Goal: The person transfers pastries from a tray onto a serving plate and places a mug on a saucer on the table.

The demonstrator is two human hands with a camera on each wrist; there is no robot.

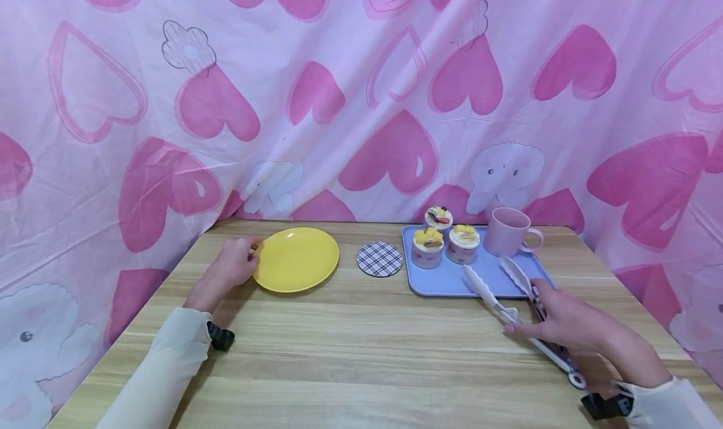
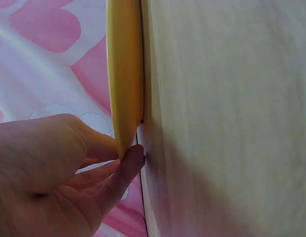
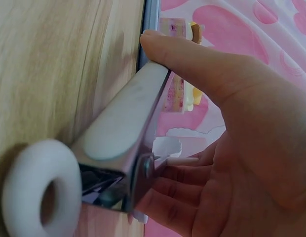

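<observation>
"Checking the right hand (image 1: 577, 317) first: what has it got?"

"It grips the tongs (image 1: 550, 354), thumb on one arm, fingers round the other. The arms are spread, their tips well apart over the near side of the blue tray (image 1: 419, 282)."

"Which way do the tongs run?"

"Lengthwise away from the person, slanting left. The ring end lies near the right wrist. The three cake cups (image 1: 453, 252) stand together on the tray, beyond the tips and to the left. Whether the left tip touches the closest cup, I can't tell."

"And straight ahead of the right tip?"

"The pink mug (image 1: 504, 234), on the same tray."

"Is the left hand (image 1: 230, 264) any nearer the cakes?"

"No, the right is much nearer. The left pinches the near-left rim of the yellow plate (image 1: 296, 259); that plate and the checked coaster (image 1: 379, 259) lie between it and the tray."
</observation>
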